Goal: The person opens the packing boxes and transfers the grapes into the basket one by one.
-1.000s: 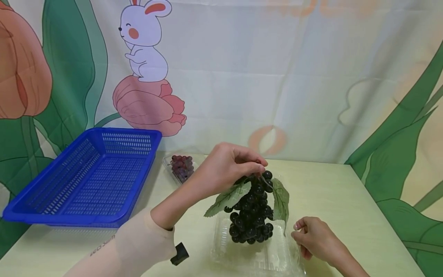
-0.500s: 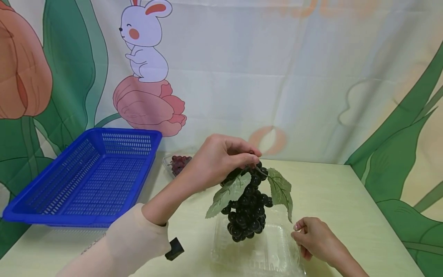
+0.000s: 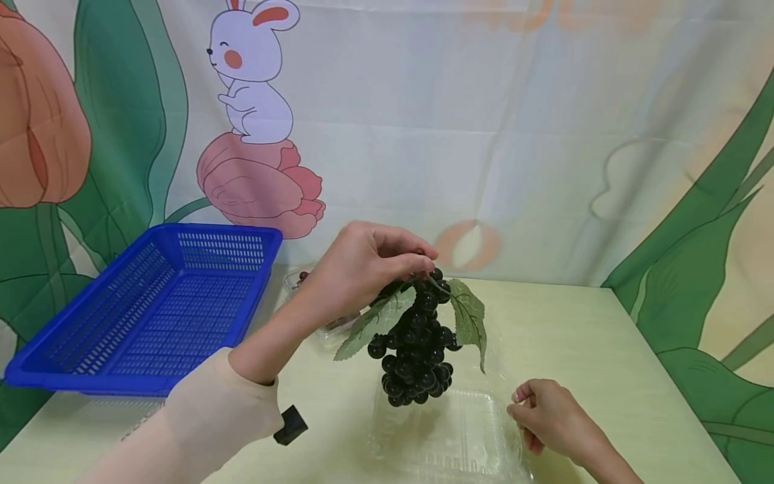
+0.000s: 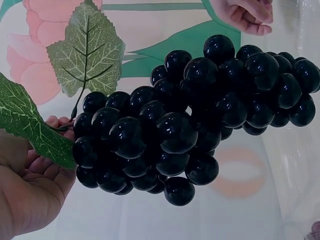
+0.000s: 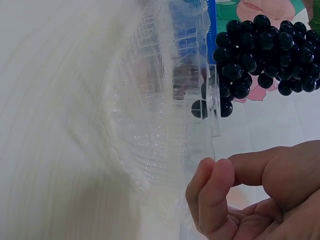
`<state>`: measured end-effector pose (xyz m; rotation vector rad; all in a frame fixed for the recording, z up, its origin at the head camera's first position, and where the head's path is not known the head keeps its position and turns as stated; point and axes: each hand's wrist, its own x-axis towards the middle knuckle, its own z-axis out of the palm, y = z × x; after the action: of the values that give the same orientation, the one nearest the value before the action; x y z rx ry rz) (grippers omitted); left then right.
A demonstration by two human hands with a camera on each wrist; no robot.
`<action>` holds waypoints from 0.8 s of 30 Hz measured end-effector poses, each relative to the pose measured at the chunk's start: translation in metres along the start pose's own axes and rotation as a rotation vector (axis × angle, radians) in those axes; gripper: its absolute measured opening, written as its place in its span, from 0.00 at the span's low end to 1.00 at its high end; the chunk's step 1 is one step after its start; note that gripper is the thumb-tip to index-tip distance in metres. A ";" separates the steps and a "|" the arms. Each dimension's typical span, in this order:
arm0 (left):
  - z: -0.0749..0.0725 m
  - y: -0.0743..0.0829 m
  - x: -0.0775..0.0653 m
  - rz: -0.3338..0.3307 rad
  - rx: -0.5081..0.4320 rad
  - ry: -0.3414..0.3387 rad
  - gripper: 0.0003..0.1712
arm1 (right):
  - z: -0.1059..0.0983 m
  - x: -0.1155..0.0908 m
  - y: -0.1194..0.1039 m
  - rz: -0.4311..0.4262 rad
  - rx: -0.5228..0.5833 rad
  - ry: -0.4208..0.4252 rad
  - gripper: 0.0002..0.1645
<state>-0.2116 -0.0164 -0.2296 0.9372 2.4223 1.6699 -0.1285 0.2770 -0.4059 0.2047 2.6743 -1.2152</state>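
Note:
My left hand (image 3: pixel 357 272) pinches the stem of a bunch of black grapes (image 3: pixel 417 346). The bunch hangs above a clear plastic box (image 3: pixel 478 430), apart from it. Two green leaves spread from the stem; one leaf (image 4: pixel 87 47) stands out in the left wrist view. At the box's right side is my right hand (image 3: pixel 553 417), its thumb and forefinger pinching the rim, as the right wrist view shows. In that view the box wall (image 5: pixel 145 115) lies between the camera and part of the grapes.
A blue perforated basket (image 3: pixel 163 323) stands at the left with nothing in it. Behind my left forearm, a second clear box (image 3: pixel 292 279) with reddish grapes is mostly covered. A printed cloth (image 3: pixel 544 148) hangs at the table's back edge.
My left hand has risen and moved left, carrying the black grapes up off the clear box. It covers more of the reddish grapes now. My right hand has stayed in place.

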 end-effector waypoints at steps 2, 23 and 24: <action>-0.003 -0.001 0.000 0.002 0.011 0.007 0.07 | -0.001 0.000 0.000 -0.012 0.003 -0.008 0.04; -0.039 -0.005 -0.004 0.007 0.092 0.152 0.07 | 0.001 0.001 -0.001 0.025 -0.018 0.009 0.04; -0.041 -0.006 -0.004 0.002 0.097 0.158 0.06 | 0.001 0.001 -0.001 0.028 -0.021 0.010 0.04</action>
<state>-0.2257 -0.0536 -0.2189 0.8496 2.6259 1.7015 -0.1298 0.2758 -0.4058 0.2442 2.6820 -1.1807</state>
